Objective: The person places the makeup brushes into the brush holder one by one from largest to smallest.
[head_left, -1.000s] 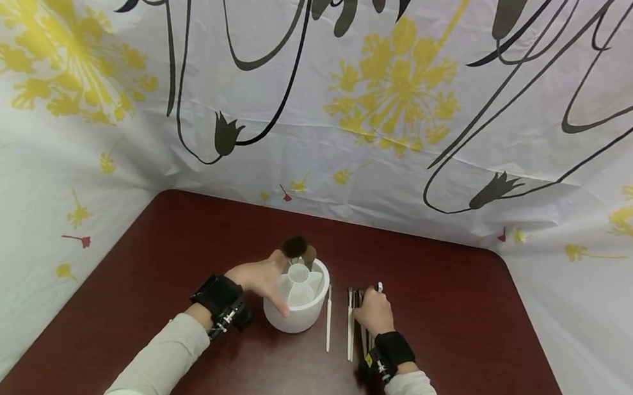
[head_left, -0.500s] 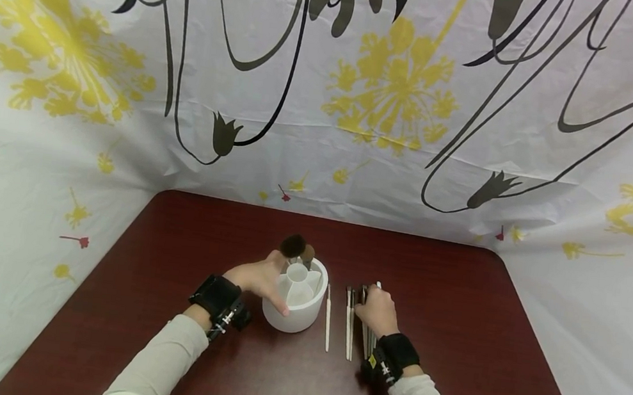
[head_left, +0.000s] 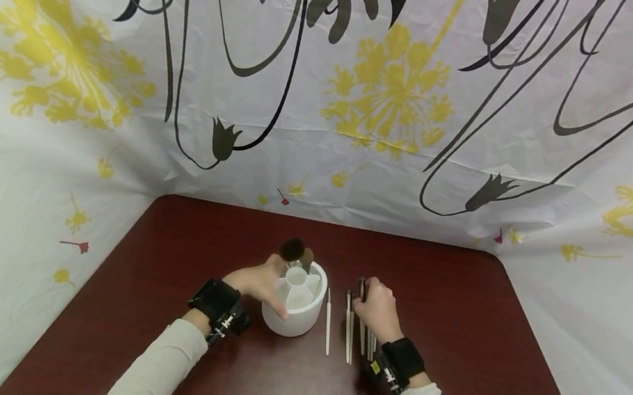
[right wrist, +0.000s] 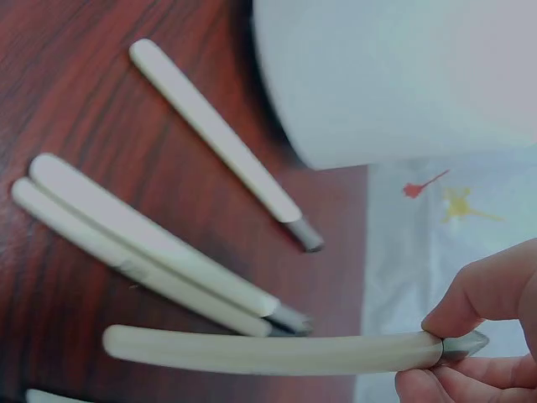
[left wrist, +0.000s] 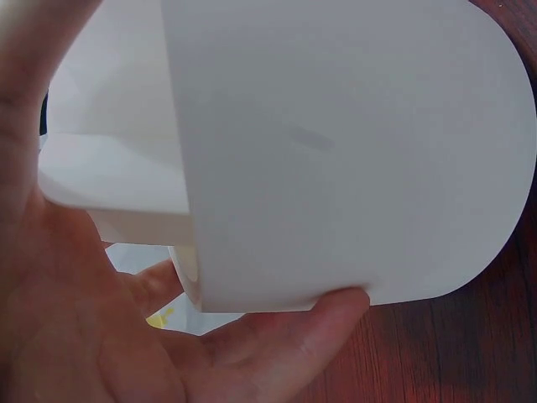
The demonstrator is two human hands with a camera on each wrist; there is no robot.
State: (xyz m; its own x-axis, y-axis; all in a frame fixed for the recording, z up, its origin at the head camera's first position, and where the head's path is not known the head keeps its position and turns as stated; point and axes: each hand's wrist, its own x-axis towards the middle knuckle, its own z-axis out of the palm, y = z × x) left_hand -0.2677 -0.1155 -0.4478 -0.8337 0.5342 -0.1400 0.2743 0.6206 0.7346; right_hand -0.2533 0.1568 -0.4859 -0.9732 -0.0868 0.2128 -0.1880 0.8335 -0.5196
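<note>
My left hand (head_left: 258,283) grips the side of a round white holder (head_left: 294,322) that is divided into compartments. In the left wrist view its fingers (left wrist: 289,344) curl against the holder's wall. Makeup brushes (head_left: 292,250) with big dark and brown heads stand upright in it. To the right, my right hand (head_left: 380,310) pinches a makeup brush with a cream handle (right wrist: 268,351) by thumb and finger near its metal collar. Its bristles are mostly hidden by the fingers in the right wrist view. Left of it, a pair of brushes (right wrist: 151,239) lies on the table.
A single slim brush (head_left: 328,327) lies between the holder and the pair. More brush handles (head_left: 372,345) lie under and beside my right wrist. The dark red table (head_left: 220,232) backs onto a white patterned cloth (head_left: 280,103).
My right hand has shifted slightly, and the dark end of a brush now shows beyond its fingers. The white tip seen past the hand earlier is out of sight. My left hand stays on the holder.
</note>
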